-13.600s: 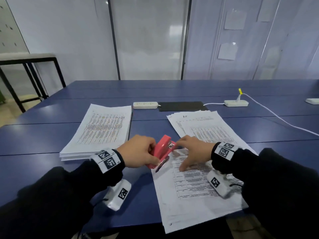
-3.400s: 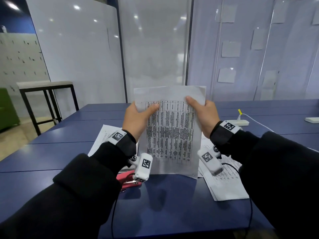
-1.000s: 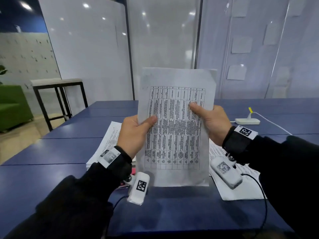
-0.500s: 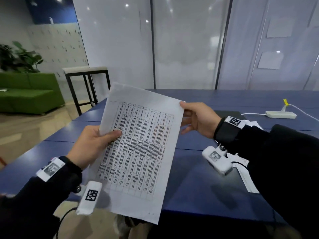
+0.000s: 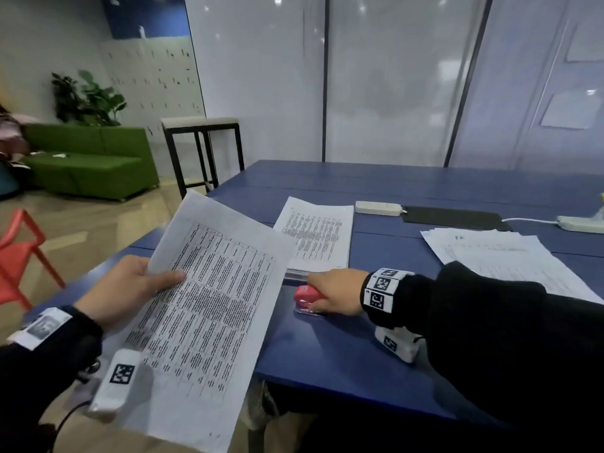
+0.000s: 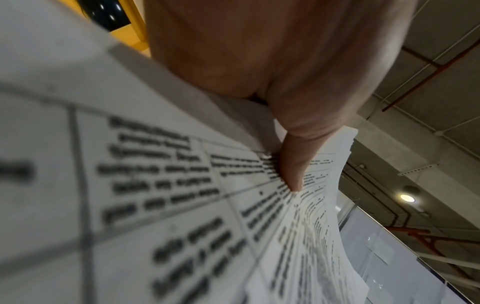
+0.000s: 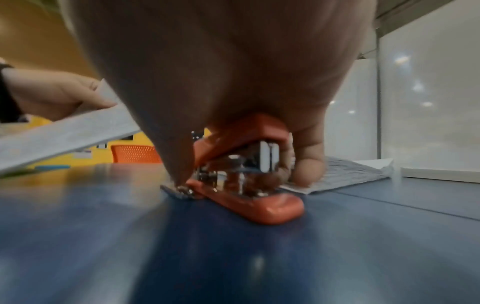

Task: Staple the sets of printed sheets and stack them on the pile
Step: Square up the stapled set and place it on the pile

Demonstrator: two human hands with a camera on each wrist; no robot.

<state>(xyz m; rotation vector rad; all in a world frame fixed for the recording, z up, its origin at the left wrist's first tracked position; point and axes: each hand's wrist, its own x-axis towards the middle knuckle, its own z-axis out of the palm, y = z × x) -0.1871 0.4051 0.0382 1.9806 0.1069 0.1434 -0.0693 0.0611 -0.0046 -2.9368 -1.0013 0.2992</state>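
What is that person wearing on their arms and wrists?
Black long sleeves. Each wrist has a white band printed with black square code patterns, and a small white box with the same kind of code hangs beneath. A thin dark cable trails from the left box.

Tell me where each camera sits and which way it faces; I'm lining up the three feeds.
Head: worn on the head, looking forward and down at the blue table; both hands and dark sleeves show.
Left wrist: along the left hand and up toward the ceiling; its thumb presses the set of sheets.
Right wrist: low over the table, along the right hand gripping the red stapler.
Shared: head and right wrist views both show the stapler.
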